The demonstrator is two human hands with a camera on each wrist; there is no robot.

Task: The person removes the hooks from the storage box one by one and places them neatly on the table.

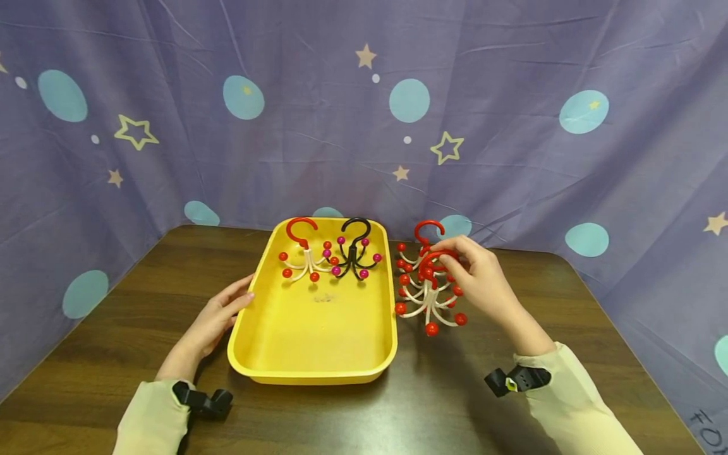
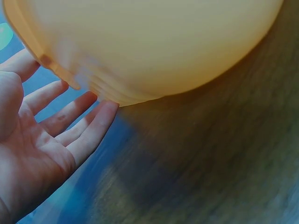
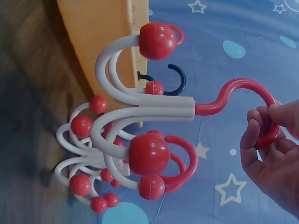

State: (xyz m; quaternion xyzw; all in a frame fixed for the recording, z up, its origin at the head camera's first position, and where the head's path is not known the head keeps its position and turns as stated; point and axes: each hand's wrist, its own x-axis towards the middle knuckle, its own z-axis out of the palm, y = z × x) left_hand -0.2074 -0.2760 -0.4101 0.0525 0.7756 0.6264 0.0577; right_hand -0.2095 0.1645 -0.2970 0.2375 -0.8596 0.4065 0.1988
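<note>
My right hand (image 1: pixel 478 275) pinches the red hook of a multi-arm hanger (image 1: pixel 431 297), which has curved white arms tipped with red balls. The hanger hangs upright beside the tray's right wall, and in the right wrist view thumb and fingers close round its hook (image 3: pixel 247 84). Behind it on the table are more white hangers (image 3: pixel 91 158) with red hooks, partly hidden. At the yellow tray (image 1: pixel 318 328), my left hand (image 1: pixel 213 319) touches the left side with fingers extended. In the left wrist view, its fingertips (image 2: pixel 107 109) meet the tray's outer wall.
Inside the tray's far end lie a white hanger (image 1: pixel 308 259) with a red hook and a black hanger (image 1: pixel 353 254) with pink balls, side by side. The brown wooden table (image 1: pixel 432 404) ends at a purple curtain (image 1: pixel 318 158) patterned with stars and dots.
</note>
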